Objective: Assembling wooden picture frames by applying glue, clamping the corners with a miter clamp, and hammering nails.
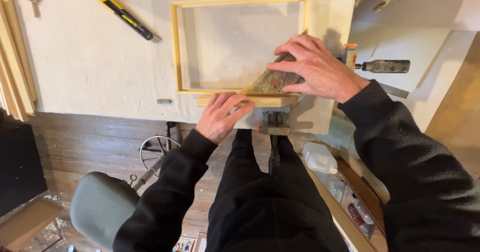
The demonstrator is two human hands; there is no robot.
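Head view: wooden frame (239, 44) flat on the pale tabletop (90, 67), near corner at the table's front edge, over a clamp (273, 123). Right hand (315, 67) spread flat, pressing a mottled triangular block (272, 81) into that corner of the frame. Left hand (221, 116) just below the frame, fingers curled onto a loose wooden strip (247, 101) along its near rail. Left of the frame, bare tabletop, with a yellow utility knife (124, 15) well apart. Right of the frame, a second clamp handle (382, 66).
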